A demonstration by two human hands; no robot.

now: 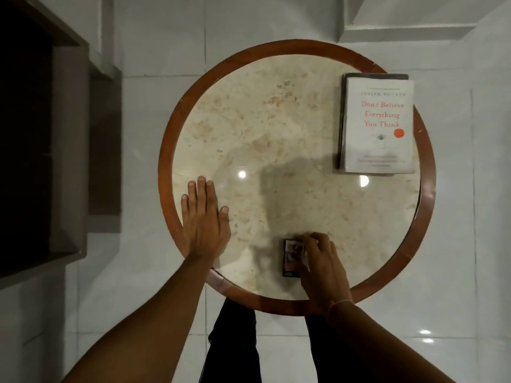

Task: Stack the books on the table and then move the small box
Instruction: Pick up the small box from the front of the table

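Observation:
A white book (379, 125) with red title lettering lies on top of a darker book (343, 120), stacked at the right side of the round table (166, 134). Only the dark book's left and top edges show under it. A small dark box (291, 257) with a picture on its face rests on the marble top near the front edge. My right hand (320, 268) covers its right side, fingers curled around it. My left hand (204, 219) lies flat, fingers together, on the table's left rim.
The table has a marble top (276, 139) inside a brown wooden rim and stands on a white tiled floor (470, 244). A dark shelf unit (69, 134) stands to the left. My dark trouser legs (235, 341) show below the front edge.

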